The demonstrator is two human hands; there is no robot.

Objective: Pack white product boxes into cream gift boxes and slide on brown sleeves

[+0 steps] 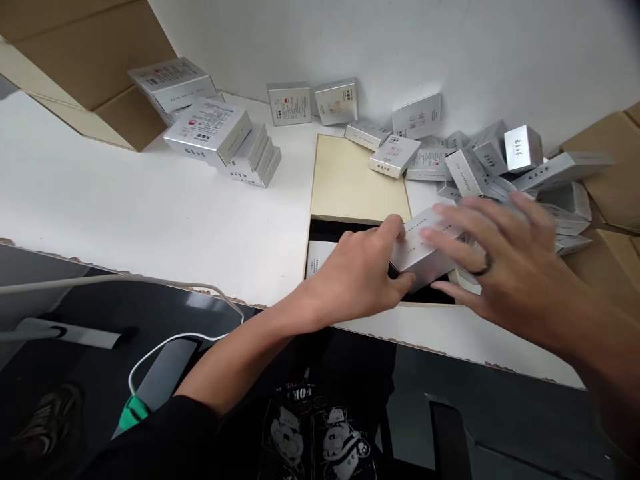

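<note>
My left hand (363, 267) grips a small silver-white carton (425, 247) over a black-lined tray box (320, 230) on the white table. My right hand (500, 260), with a dark ring on one finger, is spread open with its fingertips against the same carton; it is a little blurred. A beige lid (350, 180) lies slid back over the far part of the tray. Another white carton (317, 257) sits inside the tray at its left end.
A heap of several silver cartons (480, 163) lies at the back right. A stack of larger silver boxes (215, 133) stands at the back left beside a brown cardboard box (85, 60). A white cable (165, 343) hangs below the table's front edge.
</note>
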